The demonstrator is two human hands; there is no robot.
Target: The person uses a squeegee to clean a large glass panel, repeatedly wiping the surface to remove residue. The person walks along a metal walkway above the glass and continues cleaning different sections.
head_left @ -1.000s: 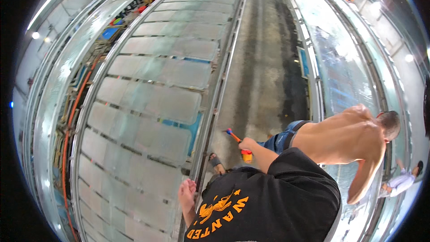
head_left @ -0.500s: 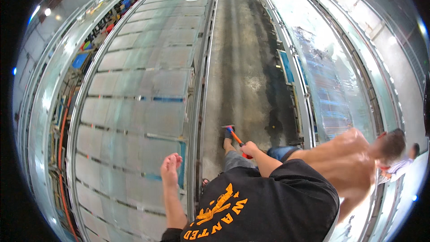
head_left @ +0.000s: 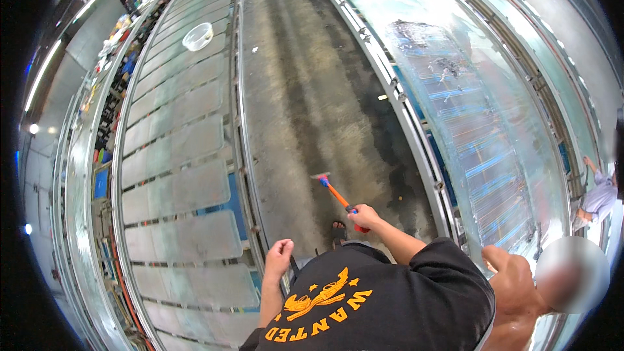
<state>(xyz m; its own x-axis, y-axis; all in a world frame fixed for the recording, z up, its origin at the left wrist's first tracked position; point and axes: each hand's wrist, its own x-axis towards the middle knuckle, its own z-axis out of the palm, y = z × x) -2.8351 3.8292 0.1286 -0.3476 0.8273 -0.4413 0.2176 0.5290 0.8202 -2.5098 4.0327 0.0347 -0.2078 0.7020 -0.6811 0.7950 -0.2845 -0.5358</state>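
My right hand is wrapped round the grip of a scraper. The scraper has an orange shaft, a blue joint and a wide flat head, and it points forward over the aisle floor. My left hand is held up beside the left table's edge, fingers curled in, and nothing shows in it. Below it lie the pale printing table's panels. The front of my body is covered by a black shirt with an orange print.
Long tables flank a wet concrete aisle. A clear plastic tub stands on the left table. The right table has blue-streaked film and dark smears. A shirtless person is close at my right; another person stands beyond.
I have moved forward along the aisle and my view has turned to the right. The scraper stays in my right hand. The shirtless person beside me has shifted lower in view.
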